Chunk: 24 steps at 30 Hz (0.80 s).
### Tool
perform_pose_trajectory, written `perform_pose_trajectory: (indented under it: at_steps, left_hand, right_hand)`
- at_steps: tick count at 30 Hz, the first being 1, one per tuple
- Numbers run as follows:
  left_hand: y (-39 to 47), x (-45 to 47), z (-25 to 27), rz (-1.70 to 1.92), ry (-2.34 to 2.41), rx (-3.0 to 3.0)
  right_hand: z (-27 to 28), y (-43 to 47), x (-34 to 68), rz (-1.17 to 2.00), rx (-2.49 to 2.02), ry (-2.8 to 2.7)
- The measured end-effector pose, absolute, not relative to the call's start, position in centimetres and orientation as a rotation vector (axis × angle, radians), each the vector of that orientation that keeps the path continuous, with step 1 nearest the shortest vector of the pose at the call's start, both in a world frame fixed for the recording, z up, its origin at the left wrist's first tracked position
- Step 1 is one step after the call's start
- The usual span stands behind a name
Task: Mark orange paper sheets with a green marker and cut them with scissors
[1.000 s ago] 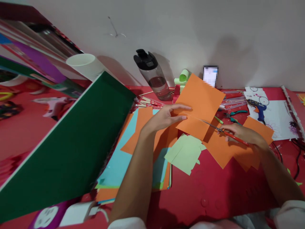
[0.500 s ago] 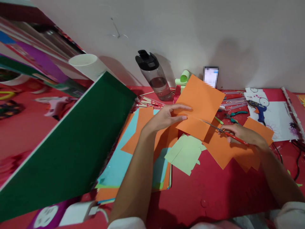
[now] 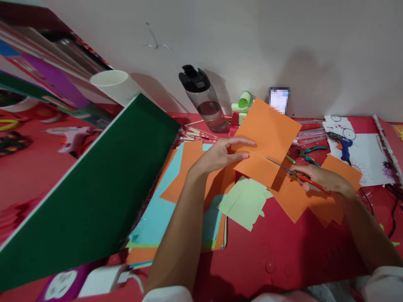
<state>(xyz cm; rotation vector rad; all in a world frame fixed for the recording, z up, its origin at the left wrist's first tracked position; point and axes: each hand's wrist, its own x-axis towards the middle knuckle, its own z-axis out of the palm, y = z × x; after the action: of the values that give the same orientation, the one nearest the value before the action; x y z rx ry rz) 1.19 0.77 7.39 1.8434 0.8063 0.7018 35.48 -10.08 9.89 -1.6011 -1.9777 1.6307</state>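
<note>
My left hand (image 3: 227, 152) grips the left edge of an orange paper sheet (image 3: 267, 134), its fingers on top, and holds it above the table. In my right hand (image 3: 317, 178) are scissors (image 3: 310, 181) with red handles, the blades pointing left across the sheet at a cut that runs in from its right edge. Below the sheet lie pale green paper pieces (image 3: 244, 203). Further orange sheets (image 3: 315, 205) lie under my right hand, and a stack of blue and orange paper (image 3: 157, 222) is beneath my left forearm.
A green board (image 3: 94, 201) leans at the left, near a white cup (image 3: 110, 84). Against the wall stand a water bottle (image 3: 206, 102) and a phone (image 3: 279, 100). Pliers (image 3: 310, 153) and a blue glue gun (image 3: 343, 144) lie at the right; a pink glue gun (image 3: 71, 136) is at the left.
The orange sheet and my left hand have shifted slightly to the right. The scissors stay at the cut, their blades now looking closer together.
</note>
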Motion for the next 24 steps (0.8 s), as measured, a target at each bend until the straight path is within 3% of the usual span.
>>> perform_pose_trajectory:
  at_steps: [24]
  left_hand:
    - [0.7,1.63,7.32,0.703,0.767,1.836]
  right_hand:
    - [10.33,-10.25,34.78,1.623,-1.661,-1.998]
